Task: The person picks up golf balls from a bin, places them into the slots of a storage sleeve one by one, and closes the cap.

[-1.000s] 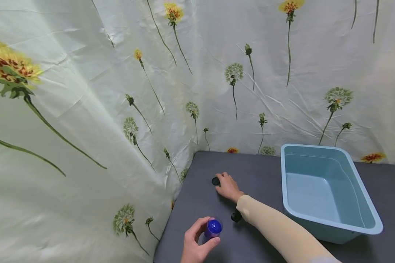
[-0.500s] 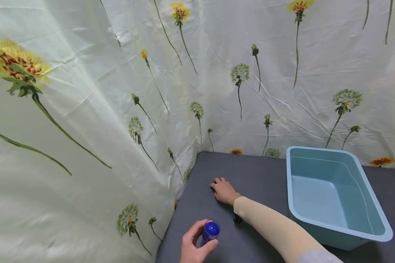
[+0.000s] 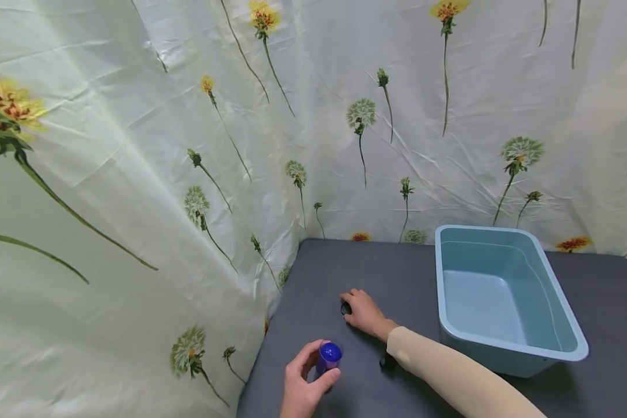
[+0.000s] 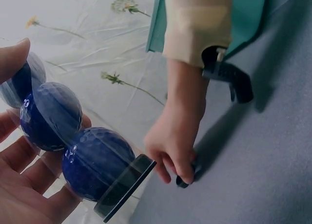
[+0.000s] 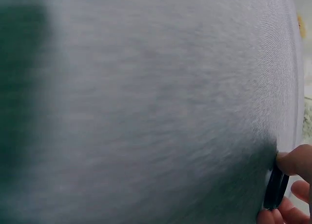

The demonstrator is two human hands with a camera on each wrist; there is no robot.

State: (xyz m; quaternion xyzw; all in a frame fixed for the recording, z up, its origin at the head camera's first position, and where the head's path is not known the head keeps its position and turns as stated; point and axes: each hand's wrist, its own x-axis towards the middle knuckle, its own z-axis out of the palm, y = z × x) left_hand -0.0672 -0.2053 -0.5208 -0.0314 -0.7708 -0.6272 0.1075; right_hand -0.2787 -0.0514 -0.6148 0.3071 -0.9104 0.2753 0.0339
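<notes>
The person's left hand [image 3: 300, 386] is wrapping its curled fingers and thumb around a clear plastic tube of dark blue dimpled golf balls [image 3: 328, 355], holding it upright just above the near left part of the dark grey felt-covered table [image 3: 397, 273]; the left wrist view is showing three balls stacked inside the tube [image 4: 58, 136], with a flat black cap closing its lower end [image 4: 124, 187] and the thumb pressing on the far end. Just beyond it, the right hand [image 3: 364, 311] is lying low on the table with its fingers bent downward, pinching a small flat black round lid [image 3: 346, 308] between thumb and fingertips; the right wrist view is showing the lid [image 5: 276, 189] standing on edge between the fingertips at the table surface, so the hand is narrowly closed round it. A cream-coloured sleeve [image 3: 449, 377] is covering the right forearm, which is stretching across the table from the near right, with a black wrist-worn device [image 3: 388, 362] sitting under the cuff. To the right, well apart from both hands, a light blue rectangular plastic tub [image 3: 569, 342] is resting on the table. A pale fabric backdrop printed with yellow flowers and dandelion heads [image 3: 136, 145] is hanging behind and along the left side of the table.
</notes>
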